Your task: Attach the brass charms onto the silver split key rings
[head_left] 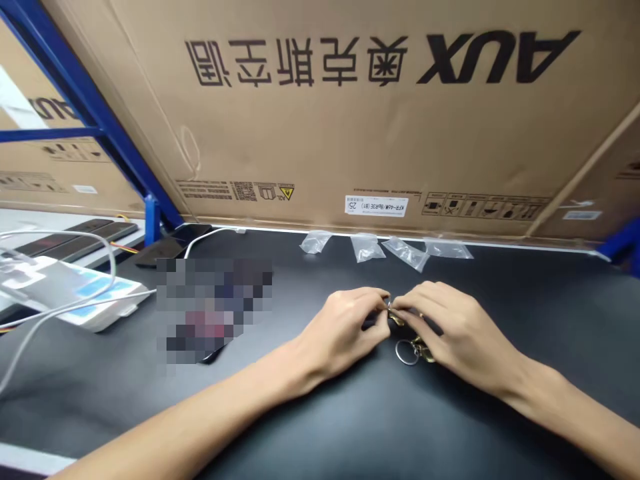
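My left hand (pixel 350 327) and my right hand (pixel 453 327) meet above the black mat (pixel 320 427), fingertips pinched close together. Between them is a small keychain (pixel 397 319), gold-coloured with a silvery part at its top; the fingers cover most of it. Just below the right hand, a second keychain lies on the mat. Its silver split ring (pixel 407 353) faces the left, and its gold-coloured pendant (pixel 425 350) is partly hidden under the right hand.
Several clear plastic bags (pixel 369 247) lie along the mat's back edge. Behind stands a large cardboard box (pixel 320 140). At left are a blue metal frame (pixel 117 133), a white box (pixel 105 293), white cables (pixel 113 267) and a blurred-out flat object (pixel 210 357).
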Demonstrator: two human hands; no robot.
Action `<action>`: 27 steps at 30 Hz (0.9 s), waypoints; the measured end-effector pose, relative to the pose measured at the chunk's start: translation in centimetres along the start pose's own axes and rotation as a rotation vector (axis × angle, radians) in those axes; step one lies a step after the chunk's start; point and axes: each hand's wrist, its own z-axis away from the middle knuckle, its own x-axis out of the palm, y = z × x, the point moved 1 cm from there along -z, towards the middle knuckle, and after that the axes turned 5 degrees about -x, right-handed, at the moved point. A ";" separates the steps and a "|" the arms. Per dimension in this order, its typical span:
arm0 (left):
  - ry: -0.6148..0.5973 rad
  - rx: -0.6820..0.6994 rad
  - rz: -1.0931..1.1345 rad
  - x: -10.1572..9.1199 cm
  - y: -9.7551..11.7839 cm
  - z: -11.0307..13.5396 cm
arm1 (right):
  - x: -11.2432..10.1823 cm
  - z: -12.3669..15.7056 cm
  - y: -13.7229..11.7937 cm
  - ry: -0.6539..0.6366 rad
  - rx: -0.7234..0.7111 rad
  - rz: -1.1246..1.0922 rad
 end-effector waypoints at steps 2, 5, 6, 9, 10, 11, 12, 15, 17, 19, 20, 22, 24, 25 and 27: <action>-0.006 -0.101 0.090 0.0 0.3 0.1 | -0.1 -0.2 -0.3 0.013 -0.137 0.149; 0.048 -0.276 0.234 -0.1 0.8 0.2 | -0.1 -0.7 -0.9 0.039 -0.310 0.369; 0.066 -0.322 0.289 -0.1 1.0 0.1 | -0.1 -0.8 -1.0 0.046 -0.337 0.407; 0.096 -0.426 0.468 -0.3 0.8 -0.1 | -0.1 -0.9 -0.7 0.059 -0.300 0.376; 0.108 -0.443 0.505 -0.4 0.6 -0.2 | -0.1 -0.8 -0.5 0.068 -0.242 0.330; 0.126 -0.449 0.520 -0.5 0.3 -0.3 | -0.1 -0.7 -0.1 0.065 -0.163 0.275; 0.145 -0.448 0.521 -0.7 0.0 -0.5 | -0.1 -0.6 0.3 0.049 -0.074 0.218; 0.171 -0.450 0.509 -1.1 -0.7 -0.8 | 0.1 -0.2 1.3 -0.098 0.146 0.073; 0.178 -0.457 0.514 -1.3 -0.9 -0.8 | 0.4 0.0 1.5 -0.208 0.191 0.020; 0.182 -0.451 0.509 -1.3 -0.9 -0.8 | 0.7 0.0 1.4 -0.256 0.190 0.010; 0.178 -0.444 0.502 -1.2 -0.9 -0.8 | 0.9 -0.1 1.3 -0.261 0.180 0.016; 0.165 -0.437 0.495 -1.1 -0.9 -0.8 | 1.2 -0.2 1.0 -0.265 0.158 0.033; 0.144 -0.439 0.493 -0.9 -0.9 -0.7 | 1.4 -0.3 0.9 -0.265 0.135 0.041; 0.132 -0.440 0.490 -0.8 -0.9 -0.7 | 1.3 -0.4 0.9 -0.255 0.136 0.036; 0.103 -0.439 0.470 -0.7 -0.8 -0.7 | 1.0 -0.5 0.8 -0.198 0.192 -0.019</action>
